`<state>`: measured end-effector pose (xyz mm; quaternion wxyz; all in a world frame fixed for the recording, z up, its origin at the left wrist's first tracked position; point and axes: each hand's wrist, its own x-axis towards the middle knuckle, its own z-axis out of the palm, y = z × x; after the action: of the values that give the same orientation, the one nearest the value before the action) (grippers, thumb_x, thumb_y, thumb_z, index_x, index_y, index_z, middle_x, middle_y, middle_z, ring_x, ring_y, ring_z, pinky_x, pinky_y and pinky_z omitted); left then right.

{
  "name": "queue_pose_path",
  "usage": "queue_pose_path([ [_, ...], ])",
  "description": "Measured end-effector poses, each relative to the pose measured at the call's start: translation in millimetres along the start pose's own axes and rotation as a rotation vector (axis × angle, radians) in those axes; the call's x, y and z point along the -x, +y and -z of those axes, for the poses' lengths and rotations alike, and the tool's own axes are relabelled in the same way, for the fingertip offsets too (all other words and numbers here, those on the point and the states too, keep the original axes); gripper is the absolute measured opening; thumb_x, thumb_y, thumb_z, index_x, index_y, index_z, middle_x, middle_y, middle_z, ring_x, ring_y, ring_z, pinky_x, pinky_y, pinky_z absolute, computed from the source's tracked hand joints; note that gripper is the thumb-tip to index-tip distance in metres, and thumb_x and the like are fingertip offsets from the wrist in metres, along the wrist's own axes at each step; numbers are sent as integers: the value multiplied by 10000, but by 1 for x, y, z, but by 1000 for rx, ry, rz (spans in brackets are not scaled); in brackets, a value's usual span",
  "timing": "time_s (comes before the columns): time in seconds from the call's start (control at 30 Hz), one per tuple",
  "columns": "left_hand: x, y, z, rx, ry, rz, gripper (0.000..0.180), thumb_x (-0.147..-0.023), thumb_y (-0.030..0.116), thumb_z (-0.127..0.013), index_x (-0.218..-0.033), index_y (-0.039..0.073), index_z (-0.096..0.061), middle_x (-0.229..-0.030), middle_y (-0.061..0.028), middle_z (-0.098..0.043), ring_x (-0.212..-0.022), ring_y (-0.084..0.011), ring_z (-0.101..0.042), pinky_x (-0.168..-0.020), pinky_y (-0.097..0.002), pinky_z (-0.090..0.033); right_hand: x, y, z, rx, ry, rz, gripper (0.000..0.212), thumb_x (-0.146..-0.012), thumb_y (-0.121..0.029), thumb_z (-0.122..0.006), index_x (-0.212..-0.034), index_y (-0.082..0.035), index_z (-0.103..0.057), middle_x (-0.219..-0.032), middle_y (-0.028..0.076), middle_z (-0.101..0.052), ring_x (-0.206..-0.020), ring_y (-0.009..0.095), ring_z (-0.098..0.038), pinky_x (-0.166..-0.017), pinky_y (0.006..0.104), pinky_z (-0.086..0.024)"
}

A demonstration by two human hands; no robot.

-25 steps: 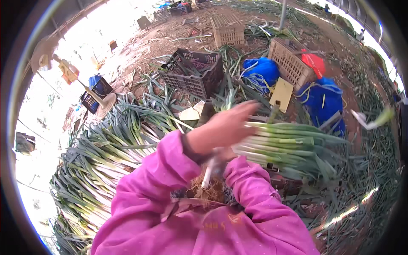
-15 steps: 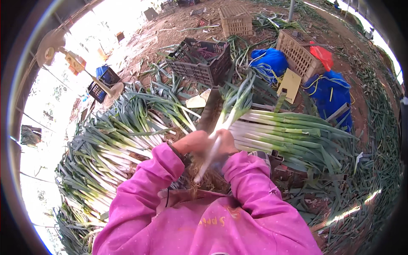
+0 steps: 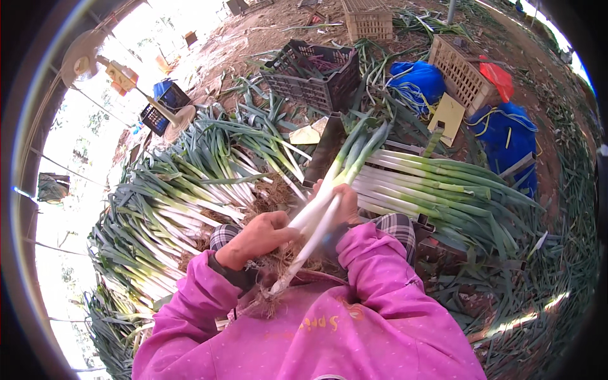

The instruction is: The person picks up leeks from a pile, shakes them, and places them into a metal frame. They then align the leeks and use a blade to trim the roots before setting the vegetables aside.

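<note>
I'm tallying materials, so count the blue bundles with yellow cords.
2. One blue bundle lies left of the nearer tan crate; the second blue bundle lies in front of that crate, right of the yellowish board. Others may be hidden.

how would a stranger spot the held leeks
Find the pink sweatshirt at bottom centre, then the right hand. It grips the held leeks, roots toward the sweatshirt, leaves pointing away; the leek pile at left and leek row at right lie more sideways.

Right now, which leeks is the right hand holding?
The slanting bunch in the right hand, roots toward the pink top; the left heap and right row of leeks just lie there, unheld.
</note>
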<state>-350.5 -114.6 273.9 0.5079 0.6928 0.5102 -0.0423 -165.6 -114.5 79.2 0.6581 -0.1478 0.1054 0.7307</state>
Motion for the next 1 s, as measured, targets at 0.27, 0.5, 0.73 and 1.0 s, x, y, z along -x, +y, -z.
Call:
queue_pose_path([
  [0.27, -44, -36, -20, 263, 24, -135, 405, -851, 238, -638, -1148, -34, -592, -884, -48, -628, -773, -116, -600, -712, -263, -498, -1, 7, 3, 83, -36, 75, 546, -726, -220, -457, -1203, 39, -518, -1163, 188, -594, -1079, 314, -585, -937, 444, -476],
  [0.5, -73, -70, -58, 513, -63, -203, 506, -911, 378, -580, -1216, -26, -564, -1036, -141, -670, -840, -212, -656, -728, -326, -541, 28, 39, -1, 369, 44, 177, 643, -773, -360, -408, -1252, 61, -495, -1166, 236, -597, -1065, 374, -595, -965, 457, -463],
  [0.73, 39, -69, -45, 10, -14, -386, 918, -730, 541, -727, -1303, -83, -373, -1099, -252, -616, -973, -350, -638, -863, -382, -499, 37, 22, 15, 383, -73, 49, 752, -741, -378, -405, -1363, 44, -419, -1316, 204, -533, -1158, 376, -536, -1011, 458, -429],
  [1.0, 101, -106, -26, -487, 403, -270, 675, -633, 128, -742, -1172, -12, -360, -1099, -201, -518, -982, -380, -587, -774, -462, -518, 49, 87, -67, 312, -186, 334, 713, -769, -293, -427, -1390, 51, -365, -1350, 238, -488, -1192, 330, -522, -1051, 409, -397],
])
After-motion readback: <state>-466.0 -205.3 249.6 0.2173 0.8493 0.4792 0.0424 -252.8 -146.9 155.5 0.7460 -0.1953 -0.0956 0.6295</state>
